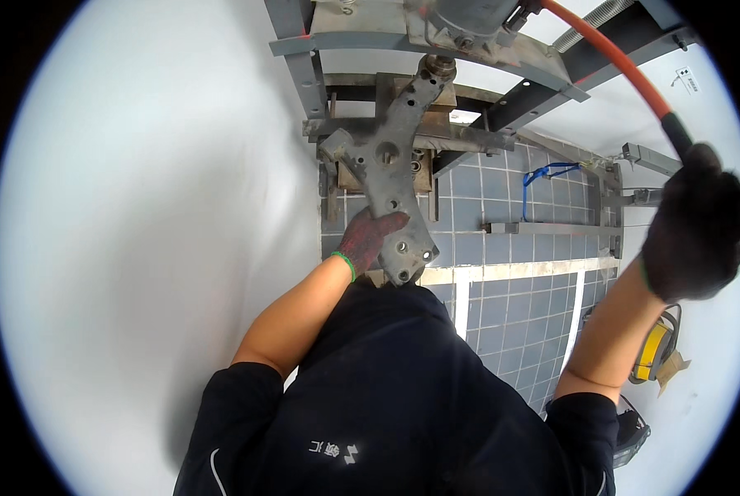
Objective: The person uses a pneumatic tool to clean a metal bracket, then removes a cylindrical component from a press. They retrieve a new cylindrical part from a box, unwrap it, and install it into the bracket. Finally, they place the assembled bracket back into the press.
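Note:
A grey stamped-steel suspension control arm, with several holes in it, lies lengthwise in front of me. Its far end meets a round metal piece under the press cylinder. My left hand, in a dark red-black glove with a green cuff, grips its near left edge, thumb on top. Raised at the far right, my gloved right hand is closed and somewhat blurred. An orange hose with a black end sleeve runs down to that hand; what its fingers hold is hidden.
The grey press frame spans the far side. White wall stands close on my left. A blue strap hangs by a metal rail on the right, above grey floor tiles. A yellow-and-black object is at lower right.

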A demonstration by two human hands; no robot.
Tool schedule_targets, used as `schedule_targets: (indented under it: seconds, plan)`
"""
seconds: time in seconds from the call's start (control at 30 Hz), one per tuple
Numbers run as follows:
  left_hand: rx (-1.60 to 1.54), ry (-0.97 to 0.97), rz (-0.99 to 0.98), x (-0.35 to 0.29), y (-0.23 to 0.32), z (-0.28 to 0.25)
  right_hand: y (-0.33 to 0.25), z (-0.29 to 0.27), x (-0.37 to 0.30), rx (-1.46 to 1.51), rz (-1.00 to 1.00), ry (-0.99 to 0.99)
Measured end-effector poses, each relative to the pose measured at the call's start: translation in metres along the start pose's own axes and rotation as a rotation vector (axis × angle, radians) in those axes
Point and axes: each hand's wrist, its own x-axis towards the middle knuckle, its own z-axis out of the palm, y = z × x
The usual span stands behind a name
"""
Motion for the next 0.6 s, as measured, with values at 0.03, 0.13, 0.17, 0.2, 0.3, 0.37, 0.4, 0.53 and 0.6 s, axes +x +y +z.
schedule_targets:
  seconds: [0.03,0.13,0.17,0.2,0.3,0.37,0.4,0.53,0.6]
  plan:
    - [0.021,0.010,-0.001,-0.001,0.000,0.002,-0.007,-0.003,-0.028,0.121,0.119,-0.032]
    - [-0.007,-0.003,0.023,0.004,-0.009,-0.005,-0.008,0.008,-0.095,0.606,0.316,-0.045]
    - [0.022,-0.004,0.012,0.004,-0.006,-0.004,-0.007,0.013,-0.110,0.726,0.327,-0.041]
    - [0.053,-0.002,0.001,0.000,-0.001,-0.002,-0.010,0.013,-0.124,0.771,0.343,-0.046]
    - [0.091,0.023,-0.023,0.000,-0.001,-0.003,-0.022,0.009,-0.155,0.767,0.631,-0.071]
    - [0.074,0.032,-0.028,0.000,-0.001,-0.002,-0.029,0.013,-0.174,0.810,0.732,-0.054]
    - [0.055,0.032,-0.026,-0.002,0.000,0.000,-0.035,0.017,-0.181,0.835,0.664,-0.043]
    - [-0.012,-0.005,0.021,0.003,-0.007,-0.004,-0.043,0.039,-0.196,0.745,0.318,-0.022]
    - [-0.031,-0.005,-0.002,0.004,-0.006,-0.006,-0.045,0.034,-0.193,0.744,0.403,-0.047]
